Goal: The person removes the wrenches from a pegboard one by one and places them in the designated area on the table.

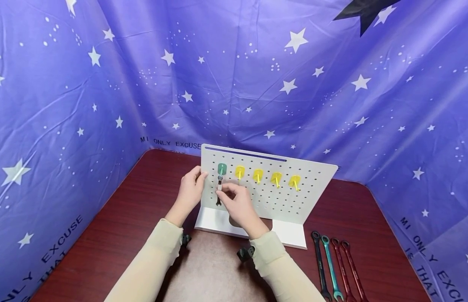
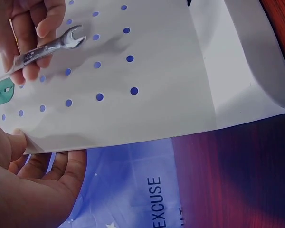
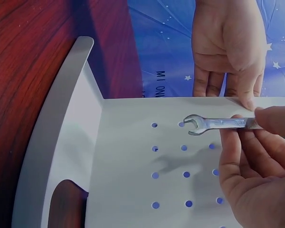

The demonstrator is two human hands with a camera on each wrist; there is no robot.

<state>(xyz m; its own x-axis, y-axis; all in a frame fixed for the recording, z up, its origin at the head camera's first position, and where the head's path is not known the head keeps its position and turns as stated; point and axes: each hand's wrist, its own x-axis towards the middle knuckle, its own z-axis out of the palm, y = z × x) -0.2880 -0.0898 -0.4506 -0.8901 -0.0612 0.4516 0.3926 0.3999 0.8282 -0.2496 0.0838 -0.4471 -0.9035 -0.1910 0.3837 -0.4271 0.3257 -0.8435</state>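
Note:
A white pegboard [image 1: 252, 162] stands upright on its base. My left hand [image 1: 191, 188] grips its left edge, thumb on the front and fingers behind, as the left wrist view shows. Between thumb and fingers my right hand [image 1: 241, 206] pinches a silver combination wrench [image 3: 218, 123]. The wrench hangs in front of the board, open end down, its ring end at the green hook [image 1: 222, 169]. Whether the ring is over the hook I cannot tell. To the right are several yellow hooks [image 1: 258, 175] in a row, with nothing hanging on them.
Right of the board, several combination wrenches lie side by side on the dark red table [image 1: 116, 235]: a black one [image 1: 320, 262], a teal one [image 1: 331, 266] and two red ones, including the outermost red wrench [image 1: 354, 268]. A purple star-patterned curtain [image 1: 226, 75] surrounds the table.

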